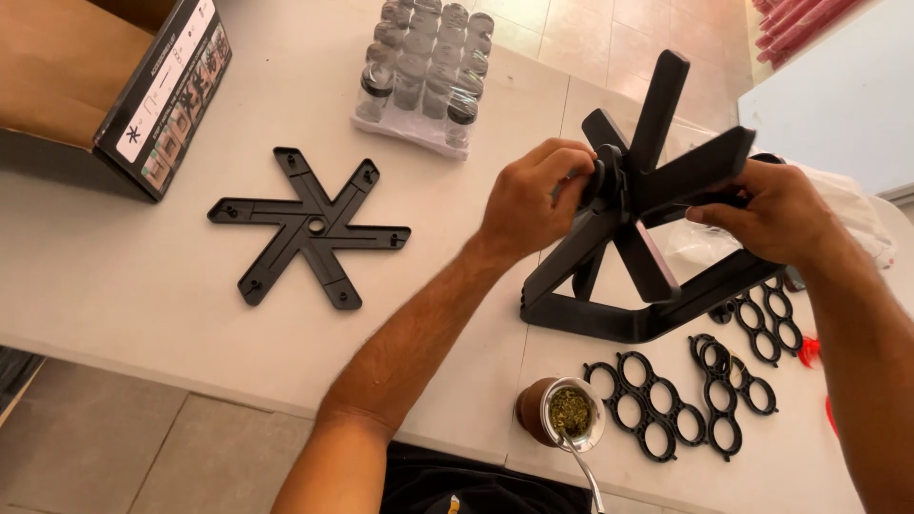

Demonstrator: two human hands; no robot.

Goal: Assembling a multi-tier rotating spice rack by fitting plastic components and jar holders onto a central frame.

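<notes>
A: While the left hand pinches the hub of the black star-shaped wheel, what steadies it?

B: The right hand, its grip closed on one arm, above the stand on the table. Keeping the hub square seems wise.

A: Anything crowding it?

B: Ring racks, a gourd cup just below; a second star lies well apart.

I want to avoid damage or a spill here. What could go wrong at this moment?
1. The gourd cup of green herb tea, with its metal straw, stands at the table edge near the left forearm; a pull-back could tip it.
2. The black stand leans while the left hand and right hand press the six-armed star piece onto it; it may slip onto the ring strips.
</notes>
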